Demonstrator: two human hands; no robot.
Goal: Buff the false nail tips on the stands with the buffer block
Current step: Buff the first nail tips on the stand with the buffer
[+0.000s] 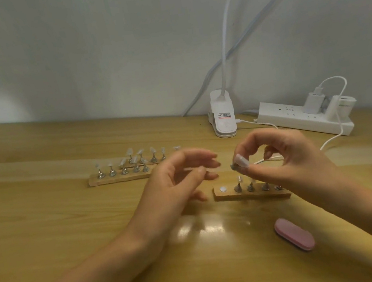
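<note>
My right hand [281,158] pinches a small metal stand with a clear false nail tip [241,161] on it, lifted above the near wooden base [248,194]. That base carries several metal stands with tips and one bare round magnet spot [222,189] at its left end. My left hand [181,177] hovers just left of the held tip, fingers loosely curled, holding nothing. The pink buffer block [294,233] lies flat on the table near my right forearm. A second wooden base [119,177] with several stands and tips sits farther back left.
A third row of stands with tips [148,156] stands behind the far base. A white clip lamp base [222,116] and a white power strip [302,116] with chargers and cables sit at the back right by the wall.
</note>
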